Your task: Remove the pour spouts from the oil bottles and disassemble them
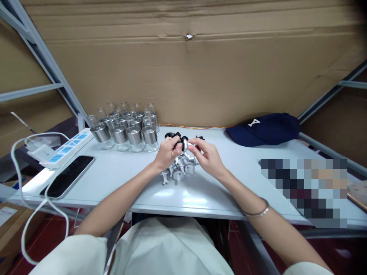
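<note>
My left hand and my right hand meet above the middle of the white table. Both pinch one small silver part with a black ring between their fingertips. Under the hands lies a heap of several silver parts. A few black rings lie just behind the hands. My right wrist wears a thin metal bangle.
Several glass bottles with silver collars stand in rows at the back left. A power strip, a white cable and a phone lie at the left. A dark blue cap sits back right. Cardboard walls the back.
</note>
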Tool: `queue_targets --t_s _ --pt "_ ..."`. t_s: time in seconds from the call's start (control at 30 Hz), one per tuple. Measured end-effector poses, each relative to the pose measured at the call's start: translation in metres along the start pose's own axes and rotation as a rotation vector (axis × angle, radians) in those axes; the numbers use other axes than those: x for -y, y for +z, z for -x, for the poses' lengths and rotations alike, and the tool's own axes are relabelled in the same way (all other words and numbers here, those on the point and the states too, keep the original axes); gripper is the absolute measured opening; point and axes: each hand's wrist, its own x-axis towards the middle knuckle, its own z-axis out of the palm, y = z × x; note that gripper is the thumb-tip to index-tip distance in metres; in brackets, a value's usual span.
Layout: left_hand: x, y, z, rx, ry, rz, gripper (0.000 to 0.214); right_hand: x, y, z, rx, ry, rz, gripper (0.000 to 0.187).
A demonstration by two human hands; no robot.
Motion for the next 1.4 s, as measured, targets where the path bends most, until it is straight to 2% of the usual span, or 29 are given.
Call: queue_targets --t_s 0.1,0.2,0.27,0.33,0.37,0.43,0.57,0.63,0.73,0.87,1.03,1.13,1.27,1.4 --pt "-0.004 0.004 0.002 0.086 -0.153 0.277 0.05 -0.005 -0.002 0.0 -0.046 -0.239 0.203 0.022" --pt "-0.007 0.004 0.002 0.241 -0.282 0.557 0.053 -0.01 -0.004 0.0 -0.089 -0.453 0.392 0.019" --pt "-0.009 0.001 0.003 0.338 -0.319 0.629 0.054 -0.012 -0.005 -0.001 -0.108 -0.562 0.475 0.018" --pt "-0.009 -0.002 0.004 0.33 -0.309 0.57 0.053 -0.012 -0.005 -0.001 -0.097 -0.608 0.5 0.018" --pt "-0.009 -0.003 0.005 0.291 -0.286 0.499 0.052 -0.013 -0.005 -0.001 -0.085 -0.591 0.479 0.018" --pt "-0.008 -0.004 0.007 0.19 -0.214 0.312 0.049 -0.013 -0.004 -0.001 -0.054 -0.448 0.356 0.018" --pt "-0.006 -0.003 0.011 0.032 0.008 -0.113 0.043 -0.012 -0.003 -0.001 0.15 0.037 -0.137 0.025" --pt "-0.005 -0.004 0.012 -0.018 0.156 -0.284 0.041 -0.01 -0.004 -0.002 0.278 0.217 -0.417 0.032" --pt "-0.003 -0.006 0.009 -0.037 0.367 -0.407 0.034 -0.007 -0.005 -0.004 0.417 0.426 -0.751 0.039" --pt "0.0 -0.011 0.005 -0.063 0.544 -0.446 0.028 -0.002 -0.002 -0.004 0.522 0.611 -0.958 0.043" --pt "0.0 -0.02 -0.003 -0.13 0.694 -0.518 0.028 0.004 0.005 -0.001 0.524 0.695 -1.143 0.03" --pt "0.001 -0.024 -0.006 -0.151 0.734 -0.541 0.029 0.006 0.009 0.0 0.465 0.663 -1.143 0.03" --pt "0.002 -0.026 -0.01 -0.152 0.723 -0.536 0.031 0.008 0.012 0.001 0.361 0.475 -0.949 0.033" --pt "0.001 -0.024 -0.011 -0.164 0.671 -0.465 0.033 0.01 0.01 0.004 0.276 0.294 -0.549 0.031"
